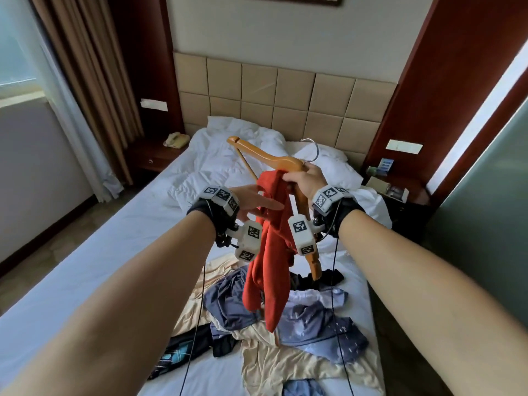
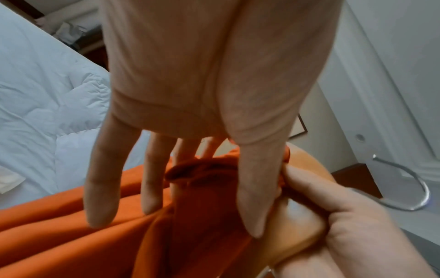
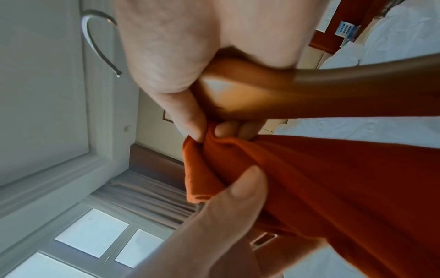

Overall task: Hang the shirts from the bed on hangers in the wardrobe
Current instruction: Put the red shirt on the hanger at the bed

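A red shirt [image 1: 271,252] hangs bunched from my right hand [image 1: 303,178] above the bed. That hand grips the neck of a wooden hanger [image 1: 265,154] and pinches the shirt's top edge [image 3: 204,143] against it. The metal hook [image 1: 313,150] sticks up behind my knuckles. The hanger tilts, one arm pointing up left, the other hanging down. My left hand [image 1: 258,200] has straight fingers [image 2: 102,188] spread over the shirt [image 2: 71,235], and its thumb [image 3: 243,188] lies on the cloth just below the right hand's fingertips.
A pile of several garments [image 1: 300,324], beige, blue and dark, lies on the white bed [image 1: 100,267] below my arms. A rumpled duvet [image 1: 228,167] covers the head end. Nightstands stand left [image 1: 160,158] and right [image 1: 400,192]; a glass panel [image 1: 485,224] is on the right.
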